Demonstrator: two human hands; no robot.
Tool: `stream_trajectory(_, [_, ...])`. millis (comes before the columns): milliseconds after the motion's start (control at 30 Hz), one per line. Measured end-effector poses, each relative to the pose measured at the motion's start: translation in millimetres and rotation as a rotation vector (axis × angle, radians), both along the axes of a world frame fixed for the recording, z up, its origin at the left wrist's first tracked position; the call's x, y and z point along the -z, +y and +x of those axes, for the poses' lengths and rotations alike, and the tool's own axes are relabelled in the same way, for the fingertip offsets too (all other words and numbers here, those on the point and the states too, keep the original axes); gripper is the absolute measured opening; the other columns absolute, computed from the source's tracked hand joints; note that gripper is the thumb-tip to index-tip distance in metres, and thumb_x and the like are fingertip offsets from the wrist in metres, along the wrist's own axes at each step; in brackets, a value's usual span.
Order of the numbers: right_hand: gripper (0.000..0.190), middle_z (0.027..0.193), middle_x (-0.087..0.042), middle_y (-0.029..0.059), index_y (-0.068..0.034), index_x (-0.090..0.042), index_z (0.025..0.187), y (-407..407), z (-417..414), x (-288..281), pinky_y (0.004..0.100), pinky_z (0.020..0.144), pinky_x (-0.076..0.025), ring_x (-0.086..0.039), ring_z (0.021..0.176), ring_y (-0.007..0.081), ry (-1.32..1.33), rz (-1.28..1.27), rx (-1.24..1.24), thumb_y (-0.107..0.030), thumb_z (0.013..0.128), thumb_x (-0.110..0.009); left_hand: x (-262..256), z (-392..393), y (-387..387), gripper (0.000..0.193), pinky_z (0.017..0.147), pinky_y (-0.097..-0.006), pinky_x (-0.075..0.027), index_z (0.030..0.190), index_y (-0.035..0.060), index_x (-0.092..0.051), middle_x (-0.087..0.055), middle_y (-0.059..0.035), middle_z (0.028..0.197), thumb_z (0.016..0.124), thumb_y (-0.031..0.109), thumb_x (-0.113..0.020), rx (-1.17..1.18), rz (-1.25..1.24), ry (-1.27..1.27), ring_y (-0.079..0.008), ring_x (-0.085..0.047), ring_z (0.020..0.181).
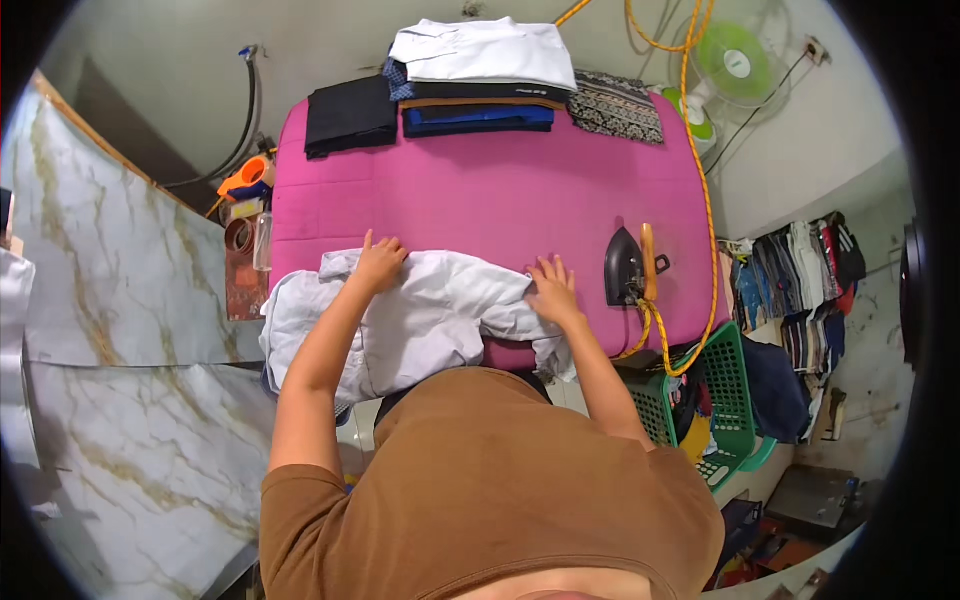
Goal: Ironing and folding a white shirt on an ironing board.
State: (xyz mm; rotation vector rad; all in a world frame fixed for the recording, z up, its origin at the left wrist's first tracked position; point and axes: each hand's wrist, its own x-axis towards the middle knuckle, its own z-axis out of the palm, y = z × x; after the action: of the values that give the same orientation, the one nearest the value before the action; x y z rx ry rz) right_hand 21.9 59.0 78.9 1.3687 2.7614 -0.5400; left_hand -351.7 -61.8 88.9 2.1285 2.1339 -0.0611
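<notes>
A crumpled white long-sleeved garment (431, 315) lies along the near edge of a pink padded ironing surface (480, 195), partly hanging over that edge. My left hand (381, 264) rests on its upper part, fingers spread. On the right, my right hand (553, 291) lies flat over a sleeve, fingers apart, with the cuff end (555, 358) drooping past the edge below it. To the right of that hand is a dark clothes iron (622, 266) with a wooden handle (649, 262), apart from the cloth.
Folded clothes (484, 75) are stacked at the far edge, between black folded cloth (352, 116) and patterned cloth (616, 105). A yellow cord (705, 195) loops down the right side near a green basket (727, 405) holding clothes. A fan (735, 64) stands back right.
</notes>
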Motion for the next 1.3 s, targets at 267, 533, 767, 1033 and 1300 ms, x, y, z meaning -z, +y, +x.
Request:
stream_trajectory(267, [0.020,0.129,-0.060,0.0075,-0.011,-0.060,0.072,36,38,-21,0.0624,0.113,-0.023,-0.043,0.133,0.0341,0.219,0.060,0.127,-0.023,0.072,-0.076,-58,-70,-1,0.014,0.110,-0.0631,-0.026,0.081,0.0094,-0.075,-0.073,-0.0110,0.083,0.080,0.018,-0.065,-0.067,-0.092,0.219,-0.0317,-0.069,0.094])
stream_trajectory(533, [0.028,0.130,-0.057,0.0151,-0.009,-0.065,0.095,50,11,-36,0.0535,0.106,-0.035,-0.042,0.132,0.0388,0.452,0.312,0.191,-0.027,0.077,-0.078,-88,-77,2,0.037,0.116,-0.0685,-0.008,0.122,0.0056,-0.061,-0.054,-0.0172,0.136,0.090,0.024,-0.058,-0.749,0.291,0.361,-0.0334,-0.046,0.131])
stream_trajectory(767, [0.039,0.159,-0.029,0.0122,-0.015,-0.072,0.101,-20,42,-17,0.0667,0.117,-0.009,-0.007,0.152,0.0402,-0.028,-0.179,-0.130,-0.038,0.071,-0.081,9,77,-43,0.119,0.117,-0.0647,-0.001,0.155,-0.0075,-0.002,-0.002,-0.0297,0.163,0.084,0.068,-0.060,-0.589,0.109,-0.335,-0.0456,0.000,0.151])
stream_trajectory(1033, [0.031,0.138,-0.051,0.0165,-0.007,-0.065,0.098,35,68,-7,0.0543,0.106,-0.037,-0.042,0.131,0.0399,0.343,0.233,0.291,-0.026,0.076,-0.076,14,82,-96,0.115,0.118,-0.0635,-0.012,0.160,0.0094,0.000,0.000,-0.0229,0.165,0.068,0.007,-0.068,-0.387,0.113,-0.239,-0.0439,-0.005,0.152])
stream_trajectory(1300, [0.044,0.145,-0.049,0.0069,-0.011,-0.064,0.119,5,60,-4,0.0574,0.117,-0.021,-0.032,0.144,0.0326,0.086,0.343,-0.074,-0.026,0.079,-0.075,-1,52,-119,0.061,0.117,-0.0660,-0.009,0.145,0.0204,-0.051,-0.023,-0.0155,0.163,0.085,0.019,-0.058,-0.281,-0.047,-0.090,-0.0369,-0.021,0.150])
